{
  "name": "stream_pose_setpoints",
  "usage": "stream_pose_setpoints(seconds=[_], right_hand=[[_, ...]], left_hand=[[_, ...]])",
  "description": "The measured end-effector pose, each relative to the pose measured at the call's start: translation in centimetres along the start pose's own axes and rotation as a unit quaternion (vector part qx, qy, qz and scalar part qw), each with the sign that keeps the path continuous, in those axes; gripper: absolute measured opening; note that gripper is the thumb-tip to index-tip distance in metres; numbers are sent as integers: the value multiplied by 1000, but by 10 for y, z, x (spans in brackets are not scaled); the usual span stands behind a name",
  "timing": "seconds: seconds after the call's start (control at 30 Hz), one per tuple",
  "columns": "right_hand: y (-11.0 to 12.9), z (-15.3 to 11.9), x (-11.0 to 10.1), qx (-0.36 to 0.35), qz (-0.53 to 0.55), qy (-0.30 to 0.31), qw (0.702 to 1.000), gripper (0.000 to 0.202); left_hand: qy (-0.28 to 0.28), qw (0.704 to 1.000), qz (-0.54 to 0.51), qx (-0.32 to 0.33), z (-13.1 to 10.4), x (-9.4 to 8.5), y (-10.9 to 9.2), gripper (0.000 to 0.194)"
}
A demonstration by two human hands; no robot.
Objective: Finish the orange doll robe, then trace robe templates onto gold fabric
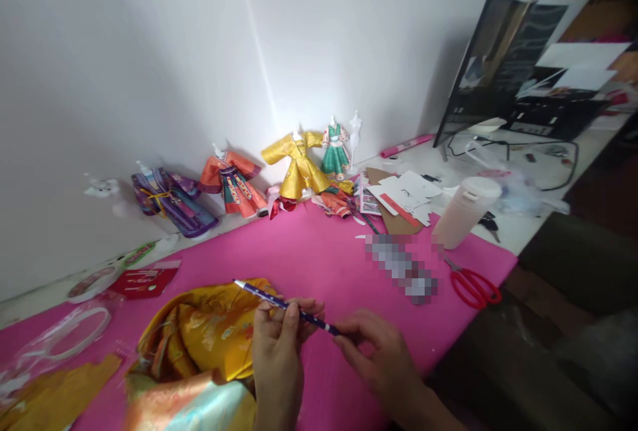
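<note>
A slim dark purple pen (274,299) with pale dots slants above the pink mat. Its white tapered tip points to the upper left. My left hand (282,344) is closed around the barrel, thumb lying along the top and palm turned up. At the lower right end of the pen, my right hand (376,354) pinches it between thumb and forefinger. Bunched golden-yellow patterned fabric (209,328) lies just left of my left hand, with a shiny pale fold (194,404) in front.
Several doll garments on stands, including a yellow robe (299,162), line the wall. A pink mat (319,252) covers much of the table. Red-handled scissors (476,287) and a pale bottle (466,212) stand right. Tape rolls (82,335) lie left; a dark screen (481,66) stands at back right.
</note>
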State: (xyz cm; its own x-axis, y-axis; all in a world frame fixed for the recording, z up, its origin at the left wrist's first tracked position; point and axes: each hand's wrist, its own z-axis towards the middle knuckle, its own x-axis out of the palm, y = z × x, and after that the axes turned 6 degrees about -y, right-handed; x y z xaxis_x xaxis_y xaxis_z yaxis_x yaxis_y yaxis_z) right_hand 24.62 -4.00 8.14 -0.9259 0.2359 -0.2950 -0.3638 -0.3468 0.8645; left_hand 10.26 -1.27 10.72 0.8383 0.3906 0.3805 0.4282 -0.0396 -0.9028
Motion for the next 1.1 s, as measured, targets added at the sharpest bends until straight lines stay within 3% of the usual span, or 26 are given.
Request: stream_pose_setpoints(seconds=[0.1,0.27,0.5,0.77,0.87,1.0,1.1], right_hand=[[1,0,-4,69,47,12,996,10],[-2,-5,-8,113,90,10,989,11],[0,-6,-10,15,44,-28,999,7],[2,-10,-11,-6,52,-51,997,7],[2,-12,-11,47,111,-41,992,7],[8,-13,-11,168,235,4,958,10],[13,-13,-11,208,279,11,938,12]], left_hand=[[8,1000,-12,-7,-4,3,-2,51],[18,1000,-21,-8,-8,8,-6,51],[23,1000,-11,-12,-15,10,-12,46],[13,1000,-1,25,-23,9,-16,47],[3,999,2,39,-26,9,-19,47],[6,999,-8,36,-30,6,-23,42],[18,999,-14,41,-32,4,-25,37]])
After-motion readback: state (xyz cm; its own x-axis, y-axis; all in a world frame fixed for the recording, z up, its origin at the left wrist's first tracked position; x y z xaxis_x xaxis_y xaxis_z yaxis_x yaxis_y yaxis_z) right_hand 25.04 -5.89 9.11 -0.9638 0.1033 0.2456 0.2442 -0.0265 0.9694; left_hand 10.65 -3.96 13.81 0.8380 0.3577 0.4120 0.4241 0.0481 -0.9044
